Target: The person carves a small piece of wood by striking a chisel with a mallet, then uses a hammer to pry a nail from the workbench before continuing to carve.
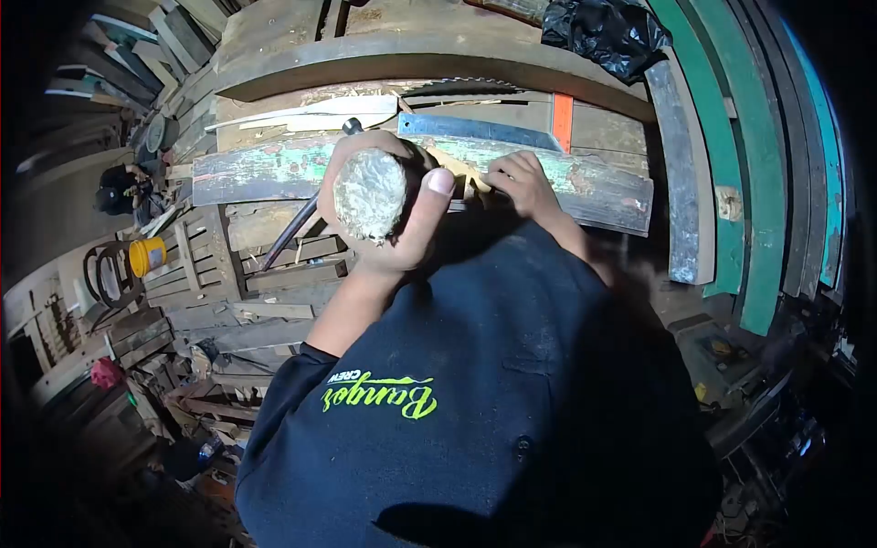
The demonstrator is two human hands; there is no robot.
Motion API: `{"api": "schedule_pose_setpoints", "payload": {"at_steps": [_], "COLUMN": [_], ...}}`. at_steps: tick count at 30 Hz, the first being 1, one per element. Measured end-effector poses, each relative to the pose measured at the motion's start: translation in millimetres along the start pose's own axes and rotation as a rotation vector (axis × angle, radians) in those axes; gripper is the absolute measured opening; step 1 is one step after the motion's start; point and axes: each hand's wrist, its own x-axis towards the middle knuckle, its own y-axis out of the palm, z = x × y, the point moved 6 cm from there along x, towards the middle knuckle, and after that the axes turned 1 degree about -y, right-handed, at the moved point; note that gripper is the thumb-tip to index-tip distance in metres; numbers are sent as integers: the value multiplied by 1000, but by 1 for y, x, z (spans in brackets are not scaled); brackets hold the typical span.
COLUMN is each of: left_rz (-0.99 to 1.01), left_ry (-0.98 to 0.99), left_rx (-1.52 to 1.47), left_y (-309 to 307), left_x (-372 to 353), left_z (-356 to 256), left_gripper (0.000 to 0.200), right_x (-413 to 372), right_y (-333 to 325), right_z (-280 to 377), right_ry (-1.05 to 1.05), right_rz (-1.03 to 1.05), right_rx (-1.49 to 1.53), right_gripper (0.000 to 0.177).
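My left hand is wrapped round a thick cylindrical wooden piece. Its rough, pale round end faces up towards me and hides most of the fingers. A dark bar slants out from behind this hand, and a dark knob shows above it. To the right, the curled fingers of my right hand rest by a patch of bare yellowish wood on a worn beam with flaking green paint. What they pinch is hidden. A square with a blue blade and orange stock lies just beyond.
A toothed saw blade lies behind the square, before a long curved-looking timber. A black plastic bag sits at the back. Green-painted planks stand at right. Timber, a yellow bucket and another person are at left.
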Motion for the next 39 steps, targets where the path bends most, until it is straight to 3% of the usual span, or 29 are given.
{"api": "schedule_pose_setpoints", "payload": {"at_steps": [1, 2, 4, 8, 10, 12, 14, 18, 20, 22, 23, 26, 28, 29, 30, 32, 33, 34, 36, 39], "left_rz": [46, 29, 105, 89, 0, 20, 89, 17, -102, 1, 34, 22, 28, -49, -80, 53, 25, 73, 43, -78], "left_ry": [160, 144, 394, 357, 74, 196, 469, 322, -59, 136, 360, 238, 358, 153, 98, 463, 310, 402, 331, 106], "left_rx": [-15, 55, 336, 283, -34, 146, 453, 296, -184, 355, 379, 315, 377, -30, -93, 474, 341, 417, 358, -96], "left_y": [6, 9, 20, 16, 5, 9, 20, 10, 3, 3, 18, 15, 10, 6, 3, 20, 18, 20, 17, 6], "left_x": [4, 4, 9, 7, -3, -2, 7, 8, -7, -2, 7, 13, 8, 2, -1, 10, 12, 15, 13, 1], "left_z": [-8, -10, -19, -22, -9, -15, -21, -18, -4, -8, -12, -12, -22, -10, -8, -16, -7, -13, -13, -9], "left_gripper": [27, 27, 27, 29, 32, 30, 28, 27, 26, 26, 26, 27, 29, 30, 31, 31, 29, 28, 28, 28], "right_x": [3, 7, 10, 13, 7, 5, 10, 16, 10, 13, 14, 17, 11, 13, 11, 10, 14, 16, 12, 9], "right_y": [0, -1, -2, -8, 0, 3, -1, -10, -1, -8, -8, -12, -4, -3, 0, -4, -8, -10, -5, -1], "right_z": [-1, -2, -2, 3, -9, -6, -5, 5, -7, 1, 0, 5, -7, -8, -6, -1, 1, 1, -3, -5], "right_ry": [-9, -21, -24, -19, -40, -63, -30, -9, -31, -25, -20, -5, -3, -32, -59, -49, -10, 31, 33, -57], "right_rz": [4, 7, 0, 31, 48, 67, 47, 54, 54, 56, 54, 66, 110, 103, 99, 79, 71, 58, 60, 77], "right_rx": [2, 6, 26, 54, 33, 26, 59, 71, 46, 89, 62, 57, 61, 68, 80, 98, 98, 93, 88, 55], "right_gripper": [20, 20, 19, 19, 20, 22, 22, 18, 17, 18, 18, 20, 24, 27, 30, 25, 21, 18, 18, 22]}}
